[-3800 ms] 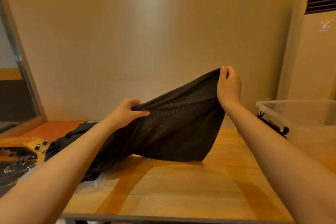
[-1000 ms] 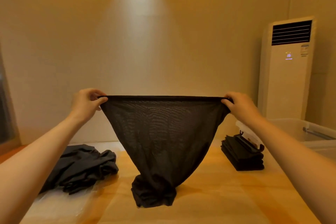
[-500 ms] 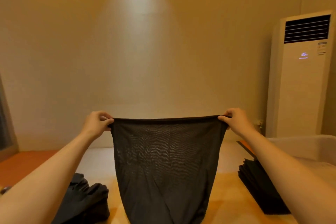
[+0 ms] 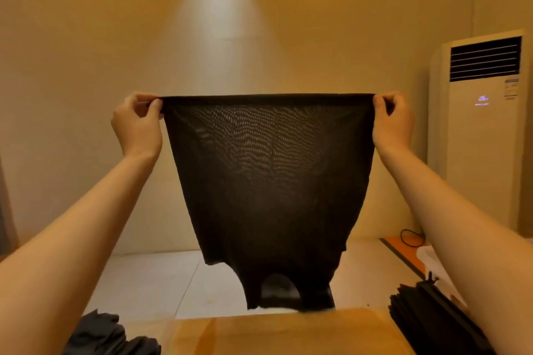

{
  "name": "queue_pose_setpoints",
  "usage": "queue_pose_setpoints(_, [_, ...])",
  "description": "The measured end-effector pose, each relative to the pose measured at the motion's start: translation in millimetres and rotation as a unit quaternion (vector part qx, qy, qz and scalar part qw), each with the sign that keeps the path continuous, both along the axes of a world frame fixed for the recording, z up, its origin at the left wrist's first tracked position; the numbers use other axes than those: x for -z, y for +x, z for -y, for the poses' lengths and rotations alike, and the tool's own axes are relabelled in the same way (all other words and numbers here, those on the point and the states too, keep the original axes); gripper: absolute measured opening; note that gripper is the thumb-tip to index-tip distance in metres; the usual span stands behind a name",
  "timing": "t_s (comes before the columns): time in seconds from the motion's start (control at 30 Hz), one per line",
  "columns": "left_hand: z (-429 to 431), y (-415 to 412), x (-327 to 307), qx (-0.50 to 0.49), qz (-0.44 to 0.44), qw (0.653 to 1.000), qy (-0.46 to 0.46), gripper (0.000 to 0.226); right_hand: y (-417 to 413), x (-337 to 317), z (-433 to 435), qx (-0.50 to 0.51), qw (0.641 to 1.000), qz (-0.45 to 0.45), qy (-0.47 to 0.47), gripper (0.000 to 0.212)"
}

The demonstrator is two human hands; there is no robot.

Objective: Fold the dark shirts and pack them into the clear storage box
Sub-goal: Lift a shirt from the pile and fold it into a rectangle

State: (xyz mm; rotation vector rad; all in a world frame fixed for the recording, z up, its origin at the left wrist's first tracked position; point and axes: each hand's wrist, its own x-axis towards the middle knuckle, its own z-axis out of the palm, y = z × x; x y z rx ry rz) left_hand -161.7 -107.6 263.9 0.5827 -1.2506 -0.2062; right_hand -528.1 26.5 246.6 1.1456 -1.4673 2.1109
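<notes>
Black see-through mesh shirt now hangs at 12 o'clock, raised since half a second ago until its neck end seems to clear the pale wooden table. The left hand and right hand each pinch a hem corner between curled fingers, so it looks ready for laying flat.
</notes>
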Motion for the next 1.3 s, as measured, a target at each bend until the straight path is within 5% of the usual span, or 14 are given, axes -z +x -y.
queue_pose_setpoints(0.4, [-65.2, 38.1, 26.7, 0.024, 0.055, 0.997, 0.046, 0.006, 26.8, 27.9, -73.6, -0.13, 0.988, 0.049, 0.069, 0.014])
queue_pose_setpoints(0.6, [-139.3, 75.1, 138.7, 0.12, 0.1, 0.976, 0.15, 0.022, 52.3, 123.4, -136.7, -0.268, 0.944, 0.161, 0.104, 0.008])
queue_pose_setpoints(0.97, [-259.1, 120.9, 310.9, 0.083, 0.051, 0.961, 0.258, 0.018, 105.8, 277.2, -252.5, -0.217, 0.942, 0.213, 0.142, 0.019])
queue_pose_setpoints(1.3, [-310.1, 131.4, 360.8, 0.05, 0.121, 0.947, 0.292, 0.009, 139.3, 304.9, -308.5, -0.113, 0.944, 0.173, 0.257, 0.027])
